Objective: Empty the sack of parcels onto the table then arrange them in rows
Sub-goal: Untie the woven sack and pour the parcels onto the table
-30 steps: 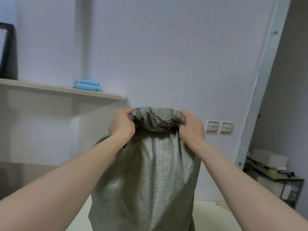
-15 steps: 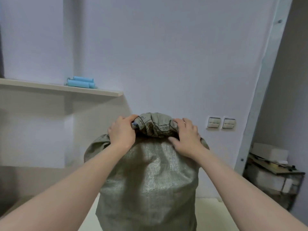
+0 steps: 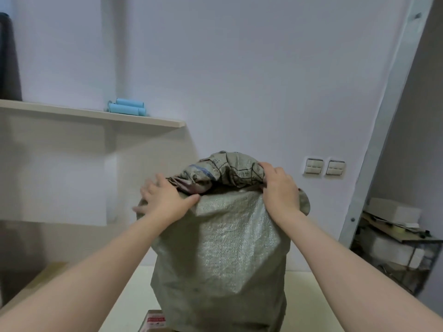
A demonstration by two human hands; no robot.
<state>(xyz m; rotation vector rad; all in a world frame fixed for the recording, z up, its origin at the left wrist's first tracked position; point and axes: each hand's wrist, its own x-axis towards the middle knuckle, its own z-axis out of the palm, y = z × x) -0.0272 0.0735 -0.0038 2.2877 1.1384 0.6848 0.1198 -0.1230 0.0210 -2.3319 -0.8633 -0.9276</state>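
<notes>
Sack (image 3: 220, 255) stands upright on the pale tabletop (image 3: 309, 305), centre of view, woven grey-green, bulging, its bunched top rolled over toward the far side. Bare tabletop shows to the sack's left and right; the far edge meets the wall just behind it. Shelf (image 3: 96, 115) with blue rolls (image 3: 127, 109) sits far left, above sack height. A slanted metal post (image 3: 383, 121) and a cluttered rack (image 3: 398, 240) close off the right side.

Left hand (image 3: 165, 200) lies flat on the sack's upper left shoulder, fingers (image 3: 149, 188) spread and slightly blurred, not closed on fabric. Right hand (image 3: 280, 190) curls over the right end of the rolled top, gripping the sack there.

One small parcel (image 3: 154, 322) with a red label peeks out at the sack's near-left base, touching it.
</notes>
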